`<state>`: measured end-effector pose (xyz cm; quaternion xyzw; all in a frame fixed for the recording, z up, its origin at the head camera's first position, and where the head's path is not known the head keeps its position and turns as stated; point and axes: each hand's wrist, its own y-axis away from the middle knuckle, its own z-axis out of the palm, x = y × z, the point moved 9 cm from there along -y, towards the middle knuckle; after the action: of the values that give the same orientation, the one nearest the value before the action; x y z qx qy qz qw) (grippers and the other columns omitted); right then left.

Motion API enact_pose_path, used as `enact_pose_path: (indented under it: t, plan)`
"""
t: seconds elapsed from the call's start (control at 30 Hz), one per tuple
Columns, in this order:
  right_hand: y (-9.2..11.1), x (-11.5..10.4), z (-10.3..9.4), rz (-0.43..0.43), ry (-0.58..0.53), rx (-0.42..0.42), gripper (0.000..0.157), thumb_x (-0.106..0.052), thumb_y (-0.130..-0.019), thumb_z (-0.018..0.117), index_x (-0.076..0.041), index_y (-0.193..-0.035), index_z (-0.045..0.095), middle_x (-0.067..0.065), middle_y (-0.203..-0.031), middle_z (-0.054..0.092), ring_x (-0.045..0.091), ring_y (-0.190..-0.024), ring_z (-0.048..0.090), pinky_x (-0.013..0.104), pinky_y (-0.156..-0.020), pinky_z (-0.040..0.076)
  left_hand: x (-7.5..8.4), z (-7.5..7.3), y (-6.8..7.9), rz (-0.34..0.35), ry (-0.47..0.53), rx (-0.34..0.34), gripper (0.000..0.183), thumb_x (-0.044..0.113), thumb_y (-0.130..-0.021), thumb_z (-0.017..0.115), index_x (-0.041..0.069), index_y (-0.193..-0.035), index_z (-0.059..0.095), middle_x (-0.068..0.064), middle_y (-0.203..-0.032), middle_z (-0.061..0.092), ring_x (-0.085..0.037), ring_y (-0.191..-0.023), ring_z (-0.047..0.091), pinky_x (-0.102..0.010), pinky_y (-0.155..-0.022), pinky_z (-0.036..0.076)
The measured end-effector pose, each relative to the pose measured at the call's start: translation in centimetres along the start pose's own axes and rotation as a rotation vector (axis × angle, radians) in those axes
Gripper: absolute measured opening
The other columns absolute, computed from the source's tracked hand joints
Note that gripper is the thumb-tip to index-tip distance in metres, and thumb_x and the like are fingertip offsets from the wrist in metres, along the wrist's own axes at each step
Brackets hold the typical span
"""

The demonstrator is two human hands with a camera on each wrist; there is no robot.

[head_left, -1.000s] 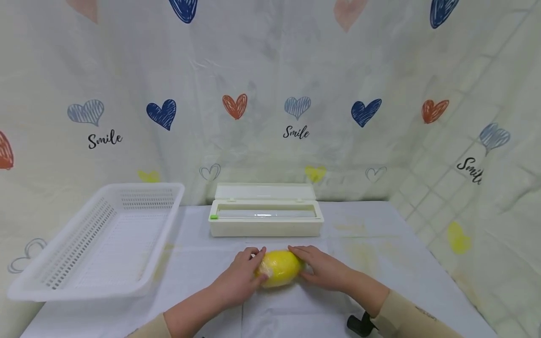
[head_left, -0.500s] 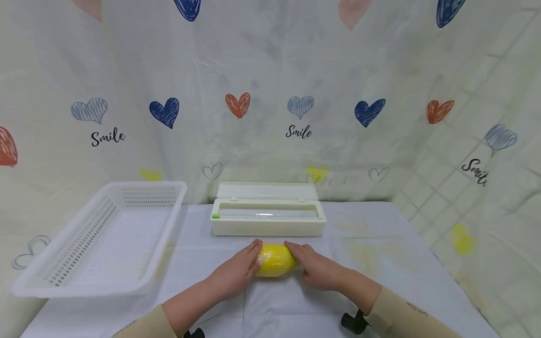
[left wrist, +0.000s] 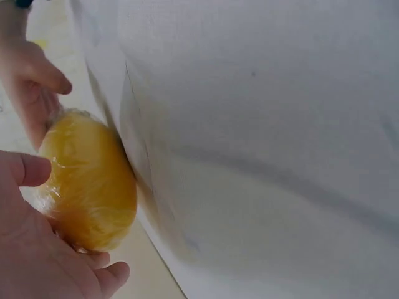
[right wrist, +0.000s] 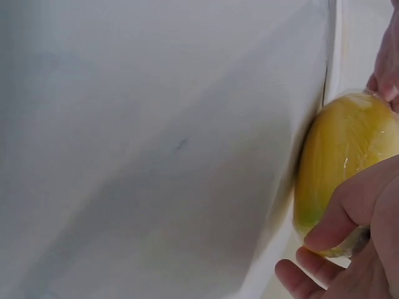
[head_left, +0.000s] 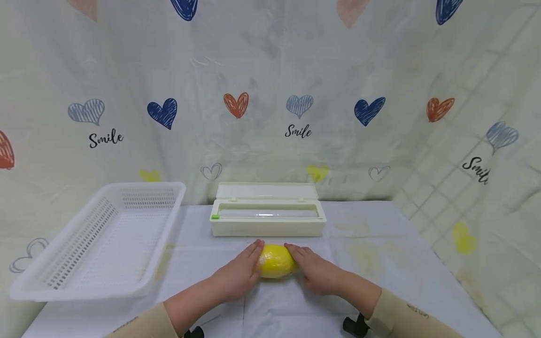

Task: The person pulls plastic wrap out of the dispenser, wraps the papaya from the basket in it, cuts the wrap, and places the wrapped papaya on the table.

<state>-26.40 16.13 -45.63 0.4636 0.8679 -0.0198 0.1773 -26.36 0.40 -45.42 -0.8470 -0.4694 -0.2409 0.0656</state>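
Observation:
Between both hands lies a yellow oval fruit (head_left: 276,262) wrapped in glossy cling film, on the white-covered table near its middle. My left hand (head_left: 237,276) holds its left end; in the left wrist view the thumb (left wrist: 32,170) touches the near side and fingers reach around the far side. My right hand (head_left: 319,272) grips the other end, its thumb (right wrist: 333,227) pressing the film close to a greenish patch. Bunched film shows at the ends of the fruit (left wrist: 93,180) in the wrist views.
Behind the hands stands a cream cling film dispenser (head_left: 268,228) with its lid raised and a roll inside. A white perforated basket (head_left: 145,281) sits on the left of the table (head_left: 380,263). A heart-patterned curtain (head_left: 270,61) hangs behind.
The fruit has moved slightly away from the person and to the left, held by both hands. Left-hand fingers that were bent over the film's end now lie straighter along it.

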Motion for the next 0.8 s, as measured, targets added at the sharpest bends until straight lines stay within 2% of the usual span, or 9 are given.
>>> enact_pose_path:
  t: [0.17,0.3,0.43,0.57,0.67,0.8]
  plan:
    - [-0.2,-0.4,-0.5,-0.014,0.029,0.001,0.088,0.011,-0.080,0.058,-0.005,-0.157,0.019,0.011,-0.158,0.031,0.030,-0.141,0.035,0.048,-0.114,0.031,-0.2,0.4,-0.4,-0.019,-0.038,-0.054,0.084,0.029,-0.095,0.056,0.008,-0.160,0.006,-0.008,-0.166,0.002,-0.023,-0.151,0.012,-0.045,-0.118,0.022]
    - [-0.4,-0.3,-0.8,-0.023,0.032,0.010,0.087,0.011,-0.079,0.057,-0.005,-0.157,0.020,0.012,-0.157,0.033,0.030,-0.140,0.036,0.048,-0.114,0.032,-0.2,-0.3,-0.6,0.010,-0.048,-0.051,0.074,0.032,-0.100,0.046,0.005,-0.159,0.011,-0.010,-0.166,0.006,-0.026,-0.151,0.013,-0.046,-0.119,0.019]
    - [-0.4,0.4,-1.1,-0.019,-0.035,0.010,0.086,0.010,-0.079,0.056,-0.010,-0.156,0.025,0.009,-0.156,0.036,0.029,-0.140,0.037,0.049,-0.112,0.034,-0.1,-1.5,-0.5,0.013,0.014,0.017,0.060,0.036,-0.106,0.035,0.007,-0.157,0.025,-0.011,-0.164,0.016,-0.032,-0.148,0.019,-0.052,-0.117,0.023]
    - [-0.3,1.2,-1.8,-0.018,-0.118,0.042,0.077,0.007,-0.084,0.054,-0.013,-0.155,0.031,0.008,-0.157,0.034,0.030,-0.141,0.035,0.051,-0.110,0.036,-0.2,-2.2,-0.7,0.006,0.054,0.098,0.053,0.036,-0.106,0.040,0.012,-0.153,0.039,-0.009,-0.151,0.034,-0.030,-0.133,0.038,-0.050,-0.106,0.039]
    - [-0.1,1.7,-2.3,-0.004,-0.173,0.079,0.071,0.003,-0.089,0.052,-0.014,-0.155,0.032,0.010,-0.158,0.032,0.032,-0.140,0.036,0.052,-0.107,0.040,-0.3,-2.1,-1.0,0.019,0.049,0.116,0.054,0.037,-0.105,0.045,0.010,-0.151,0.041,-0.008,-0.143,0.042,-0.027,-0.124,0.044,-0.047,-0.103,0.043]
    - [0.2,2.2,-2.8,0.043,-0.217,0.111,0.072,-0.002,-0.090,0.054,-0.016,-0.156,0.029,0.010,-0.157,0.034,0.028,-0.126,0.050,0.047,-0.096,0.049,-0.7,-2.1,-0.9,0.003,0.080,0.132,0.060,0.040,-0.103,0.050,0.012,-0.154,0.034,-0.008,-0.146,0.043,-0.029,-0.132,0.043,-0.050,-0.110,0.037]
